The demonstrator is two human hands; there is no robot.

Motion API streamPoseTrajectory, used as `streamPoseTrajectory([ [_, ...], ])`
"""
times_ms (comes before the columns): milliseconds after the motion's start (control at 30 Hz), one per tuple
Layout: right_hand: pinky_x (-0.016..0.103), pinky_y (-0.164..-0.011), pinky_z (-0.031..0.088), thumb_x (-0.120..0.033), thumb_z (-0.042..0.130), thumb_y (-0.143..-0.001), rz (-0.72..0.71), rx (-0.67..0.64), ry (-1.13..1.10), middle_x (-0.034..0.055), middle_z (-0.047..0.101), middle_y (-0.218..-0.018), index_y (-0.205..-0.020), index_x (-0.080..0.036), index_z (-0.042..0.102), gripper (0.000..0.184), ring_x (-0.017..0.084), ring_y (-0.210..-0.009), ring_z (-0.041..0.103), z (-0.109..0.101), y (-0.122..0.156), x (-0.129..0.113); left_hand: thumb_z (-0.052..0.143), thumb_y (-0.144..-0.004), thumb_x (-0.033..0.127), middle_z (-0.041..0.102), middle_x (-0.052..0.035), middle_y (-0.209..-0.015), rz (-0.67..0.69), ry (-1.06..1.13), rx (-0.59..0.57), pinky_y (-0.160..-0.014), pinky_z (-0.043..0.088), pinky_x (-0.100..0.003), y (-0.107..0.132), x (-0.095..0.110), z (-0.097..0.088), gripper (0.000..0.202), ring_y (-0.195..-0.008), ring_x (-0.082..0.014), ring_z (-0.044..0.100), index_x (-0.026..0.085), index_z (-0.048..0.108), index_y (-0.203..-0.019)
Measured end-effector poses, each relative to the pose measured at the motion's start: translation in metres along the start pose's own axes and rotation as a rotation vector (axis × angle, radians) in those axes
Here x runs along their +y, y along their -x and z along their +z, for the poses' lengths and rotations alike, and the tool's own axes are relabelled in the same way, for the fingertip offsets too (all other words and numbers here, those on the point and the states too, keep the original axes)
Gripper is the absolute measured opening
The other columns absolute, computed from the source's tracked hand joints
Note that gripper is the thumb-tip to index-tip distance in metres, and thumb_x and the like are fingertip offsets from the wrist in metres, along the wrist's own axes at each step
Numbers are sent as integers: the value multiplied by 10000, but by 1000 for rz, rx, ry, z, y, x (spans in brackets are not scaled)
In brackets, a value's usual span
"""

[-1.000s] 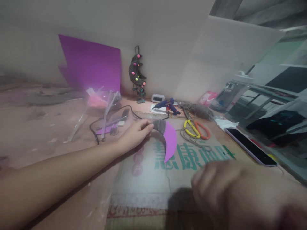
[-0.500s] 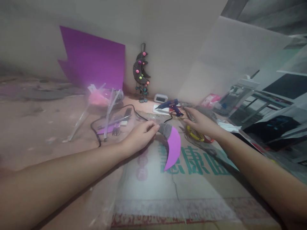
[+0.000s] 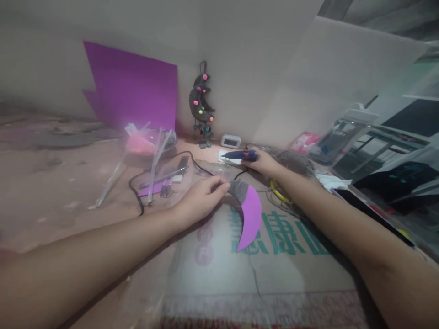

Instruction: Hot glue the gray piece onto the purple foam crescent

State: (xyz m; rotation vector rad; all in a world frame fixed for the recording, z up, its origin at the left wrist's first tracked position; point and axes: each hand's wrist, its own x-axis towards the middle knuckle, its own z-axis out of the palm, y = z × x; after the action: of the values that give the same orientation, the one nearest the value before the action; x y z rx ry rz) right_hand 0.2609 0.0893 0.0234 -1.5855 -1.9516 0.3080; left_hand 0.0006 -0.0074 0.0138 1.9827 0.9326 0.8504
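Note:
A purple foam crescent (image 3: pixel 252 219) lies on a flattened cardboard sheet (image 3: pixel 291 269) with green lettering; its upper end is wrapped in grey twine. My left hand (image 3: pixel 200 198) pinches that wrapped end, fingers closed on it. Farther back, my right hand (image 3: pixel 262 162) is wrapped around the handle of a blue glue gun (image 3: pixel 236 155), which rests over a white pad. The gun's black cord (image 3: pixel 161 169) loops across the table to the left.
Yellow and orange scissors (image 3: pixel 276 192) lie partly under my right forearm. A bag of clear glue sticks (image 3: pixel 151 141) sits at the left, a purple foam sheet (image 3: pixel 137 91) leans on the wall, a finished moon ornament (image 3: pixel 202 103) hangs in the corner, and a phone (image 3: pixel 370 201) lies at the right.
My right hand came up from the near edge, reached over the scissors and closed on the glue gun. My left hand kept hold of the crescent's wrapped end.

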Motion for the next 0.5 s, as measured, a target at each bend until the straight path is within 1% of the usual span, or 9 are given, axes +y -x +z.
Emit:
streamPoseTrajectory([
  [100,358,-785,482,-354,696,-711,-35,-1,19,49,676,-881,-934,-184,598,297,213,-800,603,4,2,2,432,-909,366,560,21,-678,19,-2,-6,-614,359,-254,-1,-2,1,285,-654,-146,507,192,523,-703],
  [233,365,-781,496,-362,671,-736,-39,20,15,51,686,-859,-946,-177,608,286,212,-777,614,3,3,2,428,-907,372,584,12,-706,30,-2,-4,-628,371,-256,-1,-3,2,280,-685,-156,527,194,540,-722],
  [300,390,-815,495,-359,641,-757,-24,85,3,82,694,-919,-975,-164,614,294,235,-830,627,-1,3,-1,427,-905,374,586,10,-711,24,7,-5,-629,376,-256,-1,-3,2,277,-691,-158,529,194,543,-729],
  [400,405,-838,498,-389,549,-821,-3,214,-22,127,687,-1019,-1019,-154,615,314,254,-895,632,-16,5,-14,434,-902,372,576,13,-692,8,17,-6,-619,375,-254,-1,-3,2,278,-671,-152,523,192,542,-720],
  [467,373,-774,527,-419,499,-849,-11,272,-83,119,688,-1046,-1051,-170,604,338,225,-819,646,-28,10,-28,437,-901,375,564,21,-664,3,28,0,-602,369,-250,-1,-3,2,278,-639,-145,513,192,545,-723],
  [500,355,-730,538,-425,506,-846,-18,299,-149,111,691,-1045,-1050,-174,600,337,205,-751,647,-34,14,-35,438,-901,377,558,25,-650,1,37,5,-591,366,-249,0,-2,2,277,-621,-141,507,192,547,-726],
])
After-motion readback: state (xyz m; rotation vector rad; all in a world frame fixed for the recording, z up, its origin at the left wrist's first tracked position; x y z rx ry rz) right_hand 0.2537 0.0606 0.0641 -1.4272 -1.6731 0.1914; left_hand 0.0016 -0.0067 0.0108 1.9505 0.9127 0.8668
